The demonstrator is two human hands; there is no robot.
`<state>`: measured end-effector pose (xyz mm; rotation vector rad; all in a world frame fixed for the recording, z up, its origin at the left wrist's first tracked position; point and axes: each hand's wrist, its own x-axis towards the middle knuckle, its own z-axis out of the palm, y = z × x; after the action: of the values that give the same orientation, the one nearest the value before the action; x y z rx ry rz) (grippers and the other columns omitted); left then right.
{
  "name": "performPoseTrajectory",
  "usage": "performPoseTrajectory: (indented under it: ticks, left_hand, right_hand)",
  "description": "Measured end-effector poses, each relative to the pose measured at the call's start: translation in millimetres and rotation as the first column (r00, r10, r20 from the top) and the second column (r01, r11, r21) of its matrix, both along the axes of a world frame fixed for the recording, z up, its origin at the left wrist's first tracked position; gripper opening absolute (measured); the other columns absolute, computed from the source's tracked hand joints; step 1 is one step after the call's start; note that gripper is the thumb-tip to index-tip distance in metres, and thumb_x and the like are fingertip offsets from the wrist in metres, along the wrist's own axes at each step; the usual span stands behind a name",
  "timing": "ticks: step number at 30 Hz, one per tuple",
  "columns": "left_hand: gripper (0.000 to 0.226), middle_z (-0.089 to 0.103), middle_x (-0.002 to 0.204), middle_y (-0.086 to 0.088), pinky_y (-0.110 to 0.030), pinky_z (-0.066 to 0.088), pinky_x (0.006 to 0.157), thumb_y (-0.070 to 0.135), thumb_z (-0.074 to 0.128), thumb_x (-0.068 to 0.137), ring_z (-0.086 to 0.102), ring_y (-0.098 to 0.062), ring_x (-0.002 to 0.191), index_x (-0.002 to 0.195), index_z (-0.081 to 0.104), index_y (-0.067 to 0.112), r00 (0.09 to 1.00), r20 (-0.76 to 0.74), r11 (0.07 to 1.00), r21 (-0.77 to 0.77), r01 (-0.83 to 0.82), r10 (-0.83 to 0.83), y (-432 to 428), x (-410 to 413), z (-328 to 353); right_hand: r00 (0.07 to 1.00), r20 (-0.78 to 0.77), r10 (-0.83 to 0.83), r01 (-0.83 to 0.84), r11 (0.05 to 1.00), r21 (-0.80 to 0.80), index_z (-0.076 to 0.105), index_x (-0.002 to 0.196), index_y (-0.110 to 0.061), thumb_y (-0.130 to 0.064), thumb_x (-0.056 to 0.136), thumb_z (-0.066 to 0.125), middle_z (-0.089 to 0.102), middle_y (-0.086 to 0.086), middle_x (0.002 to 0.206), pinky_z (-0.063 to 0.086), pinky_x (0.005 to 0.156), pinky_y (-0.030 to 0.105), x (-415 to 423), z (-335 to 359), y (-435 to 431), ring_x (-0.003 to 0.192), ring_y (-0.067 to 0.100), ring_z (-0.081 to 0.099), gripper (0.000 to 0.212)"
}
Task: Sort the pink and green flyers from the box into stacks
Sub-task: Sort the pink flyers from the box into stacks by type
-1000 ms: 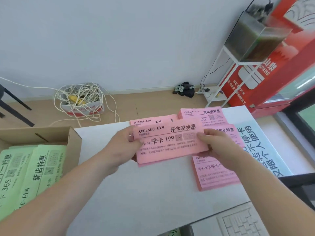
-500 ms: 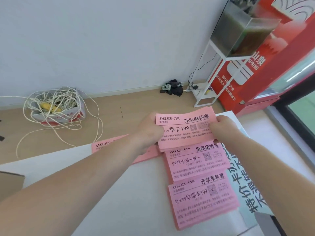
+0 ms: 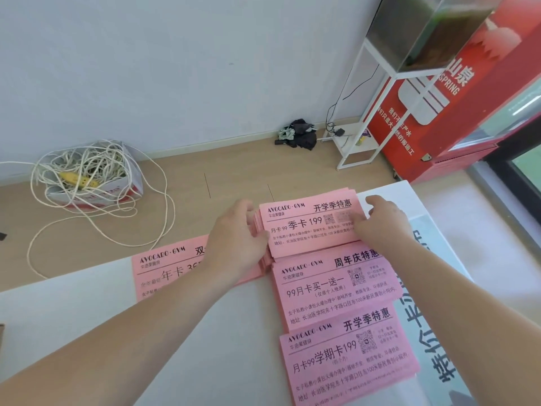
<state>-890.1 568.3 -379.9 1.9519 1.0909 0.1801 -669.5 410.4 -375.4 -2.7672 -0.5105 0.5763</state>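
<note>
A stack of pink flyers [image 3: 310, 230] lies at the far edge of the white table [image 3: 205, 347]. My left hand [image 3: 237, 238] grips its left edge with curled fingers. My right hand [image 3: 383, 224] holds its right side, thumb on top. Nearer to me lie two more pink stacks, one [image 3: 336, 291] in the middle and one [image 3: 345, 356] closest. A fourth pink stack [image 3: 164, 268] sits to the left, partly hidden under my left forearm. No green flyers or box contents show in this view.
A blue-and-white printed sheet [image 3: 433, 332] lies under the stacks at the table's right. Beyond the table on the floor are a box of tangled white cord [image 3: 87, 177], a dark cloth heap [image 3: 298, 136], a white rack [image 3: 357, 142] and a red cabinet [image 3: 456, 98].
Both hands carried the pink bundle from the table's middle to the far edge and set it down behind the other stacks. The view swung right, so the green flyers left the frame.
</note>
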Motion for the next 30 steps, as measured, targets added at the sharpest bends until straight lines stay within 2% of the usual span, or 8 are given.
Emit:
performPoseTrajectory:
  ticks: [4,8,12,18,21,24,27,30]
  left_hand:
    - [0.042,0.071,0.108,0.01,-0.045,0.06,0.085,0.031,0.07,0.08,0.071,-0.017,0.098,0.121,0.06,0.037,1.0,-0.002,0.992,-0.128,0.023,-0.023,-14.2,-7.6,-1.1]
    - [0.044,0.07,0.116,0.005,-0.036,0.053,0.096,0.029,0.066,0.09,0.066,-0.017,0.111,0.133,0.059,0.025,0.999,-0.029,0.999,-0.041,0.021,-0.022,-23.0,-9.3,1.5]
    - [0.045,0.07,0.118,-0.002,-0.033,0.048,0.092,0.023,0.056,0.098,0.062,-0.024,0.112,0.143,0.053,0.02,0.993,-0.088,0.997,-0.024,0.08,-0.081,-35.4,-6.5,5.9]
    - [0.048,0.065,0.132,-0.002,-0.034,0.045,0.1,0.019,0.052,0.1,0.057,-0.025,0.123,0.148,0.048,0.02,0.986,-0.103,0.99,-0.059,0.127,-0.132,-34.0,-11.1,9.3]
    - [0.047,0.059,0.14,0.007,-0.034,0.043,0.109,0.015,0.054,0.097,0.054,-0.013,0.131,0.143,0.052,0.026,0.999,0.026,0.991,-0.129,0.044,-0.041,-33.2,-25.7,18.6]
    - [0.036,0.06,0.128,0.015,-0.015,0.045,0.087,0.012,0.054,0.098,0.059,0.0,0.113,0.127,0.06,0.032,0.992,0.102,0.973,-0.225,-0.049,0.074,-50.4,-60.3,30.3]
    - [0.033,0.061,0.122,0.017,-0.012,0.044,0.073,0.017,0.057,0.099,0.058,0.008,0.103,0.125,0.059,0.036,0.998,0.016,0.916,-0.396,-0.056,0.068,-88.3,-100.7,28.0]
    - [0.037,0.056,0.131,0.019,-0.015,0.043,0.08,0.016,0.056,0.099,0.054,0.01,0.11,0.131,0.055,0.033,0.998,-0.057,0.831,-0.554,-0.044,0.015,-126.5,-123.5,21.5]
  right_hand:
    - [0.991,-0.131,-0.014,0.035,0.987,0.156,0.047,0.148,-0.026,-0.039,0.097,0.059,0.064,0.003,0.13,0.051,0.089,0.038,-6.1,1.2,6.8,0.109,0.026,0.061,0.054]
    - [0.992,-0.126,-0.002,0.021,0.989,0.148,0.044,0.149,-0.029,-0.042,0.097,0.057,0.066,0.001,0.124,0.051,0.087,0.038,-15.4,3.4,14.3,0.107,0.027,0.062,0.055]
    - [0.995,-0.095,0.017,-0.009,0.996,0.09,0.042,0.15,-0.028,-0.035,0.097,0.05,0.066,0.005,0.121,0.052,0.093,0.041,-23.8,2.3,16.4,0.108,0.03,0.061,0.054]
    - [0.985,-0.171,0.008,0.008,0.996,0.094,0.033,0.156,-0.032,-0.031,0.098,0.044,0.057,0.004,0.139,0.051,0.097,0.043,-22.6,4.3,9.8,0.115,0.029,0.058,0.058]
    - [0.999,-0.048,-0.005,0.01,0.994,0.112,0.023,0.161,-0.025,-0.033,0.105,0.038,0.039,0.003,0.16,0.037,0.114,0.046,-31.7,14.3,0.3,0.143,0.029,0.041,0.059]
    - [0.983,0.05,-0.177,0.156,0.948,0.279,0.021,0.162,-0.021,-0.027,0.106,0.035,0.026,0.002,0.167,0.023,0.123,0.046,-62.3,23.5,-27.3,0.153,0.024,0.023,0.058]
    - [0.944,0.025,-0.328,0.294,0.876,0.383,0.016,0.163,-0.022,-0.021,0.105,0.035,0.012,-0.001,0.17,0.012,0.128,0.048,-115.7,18.9,-68.0,0.157,0.02,0.008,0.061]
    - [0.937,-0.049,-0.346,0.349,0.915,0.202,0.018,0.162,-0.022,-0.016,0.095,0.042,0.008,0.004,0.171,0.008,0.127,0.052,-158.5,2.5,-103.5,0.157,0.025,0.003,0.072]
